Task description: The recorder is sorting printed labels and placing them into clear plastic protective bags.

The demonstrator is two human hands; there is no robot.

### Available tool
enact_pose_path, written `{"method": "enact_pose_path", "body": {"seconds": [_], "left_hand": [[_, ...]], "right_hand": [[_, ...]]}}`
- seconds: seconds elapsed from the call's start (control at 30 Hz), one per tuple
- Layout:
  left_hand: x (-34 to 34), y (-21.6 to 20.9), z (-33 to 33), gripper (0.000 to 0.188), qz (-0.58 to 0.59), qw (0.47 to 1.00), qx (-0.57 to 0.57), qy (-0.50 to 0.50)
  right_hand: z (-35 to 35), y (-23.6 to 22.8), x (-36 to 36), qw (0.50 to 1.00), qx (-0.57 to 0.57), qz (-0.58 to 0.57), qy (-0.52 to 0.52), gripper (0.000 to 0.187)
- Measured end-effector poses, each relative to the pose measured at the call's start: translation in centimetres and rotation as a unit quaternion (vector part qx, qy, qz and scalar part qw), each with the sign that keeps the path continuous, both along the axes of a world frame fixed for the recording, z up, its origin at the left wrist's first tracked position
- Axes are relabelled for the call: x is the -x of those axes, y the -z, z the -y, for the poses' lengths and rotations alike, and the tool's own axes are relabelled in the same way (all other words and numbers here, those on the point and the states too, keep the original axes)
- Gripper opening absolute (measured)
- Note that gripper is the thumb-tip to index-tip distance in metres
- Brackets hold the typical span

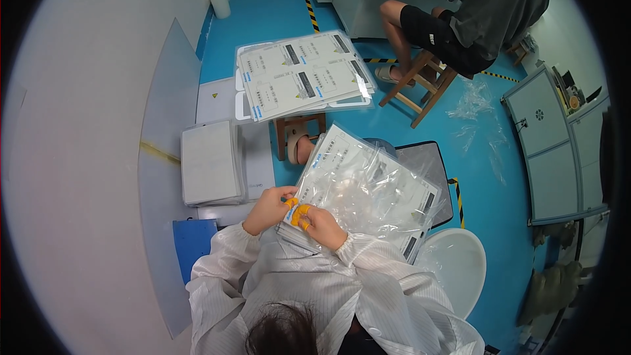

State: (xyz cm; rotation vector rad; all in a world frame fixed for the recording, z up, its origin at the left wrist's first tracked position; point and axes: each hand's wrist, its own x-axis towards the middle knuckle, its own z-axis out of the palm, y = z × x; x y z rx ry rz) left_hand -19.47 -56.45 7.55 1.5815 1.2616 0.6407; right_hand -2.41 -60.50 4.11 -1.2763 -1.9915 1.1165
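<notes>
A stack of white printed sheets (327,169) rests on my lap, with crinkled clear plastic film (368,190) spread loosely over the top one. My left hand (268,209) pinches the left edge of the top sheet, its fingertips partly behind that edge. Right beside it, my right hand (323,226) is closed at the same edge, thumb and finger pressed together. Yellow finger cots cover several fingertips. Which layer each hand grips, sheet or film, is too small to make out.
Ahead, more printed sheets (299,72) lie stacked on a wooden stool (281,137). White sheets (211,163) are piled at left beside a wall panel. A white round bin (460,269) stands at right. A co-worker (486,20) sits ahead right; plastic scraps (476,108) litter the blue floor.
</notes>
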Motion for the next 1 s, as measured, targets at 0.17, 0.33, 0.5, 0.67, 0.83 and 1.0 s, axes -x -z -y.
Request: {"method": "enact_pose_path", "body": {"seconds": [0.17, 0.33, 0.5, 0.67, 0.83, 1.0], "left_hand": [[0.3, 0.4, -0.2, 0.032, 0.016, 1.000, 0.013, 0.009], [0.2, -0.1, -0.3, 0.032, 0.019, 0.998, 0.056, -0.002], [0.3, -0.1, -0.6, 0.033, 0.042, 0.995, 0.091, 0.007], [0.1, -0.3, -0.7, 0.033, 0.057, 0.996, 0.070, 0.026], [0.2, -0.2, -0.7, 0.031, 0.073, 0.994, 0.078, 0.011], [-0.1, -2.8, -0.9, 0.032, 0.073, 0.986, 0.147, 0.017]], "right_hand": [[0.1, -2.2, 0.0, 1.000, -0.012, -0.005, -0.012, 0.019], [0.1, -1.6, -0.3, 0.999, -0.021, 0.007, -0.050, 0.020], [-0.1, -2.8, -0.3, 0.997, -0.033, -0.061, -0.027, 0.017], [0.4, -2.0, -0.1, 0.999, -0.015, -0.005, -0.045, 0.017], [-0.4, -1.9, -0.9, 0.997, -0.007, -0.054, -0.051, 0.016], [-0.7, 0.2, -2.4, 0.962, 0.114, -0.231, 0.095, 0.017]]}}
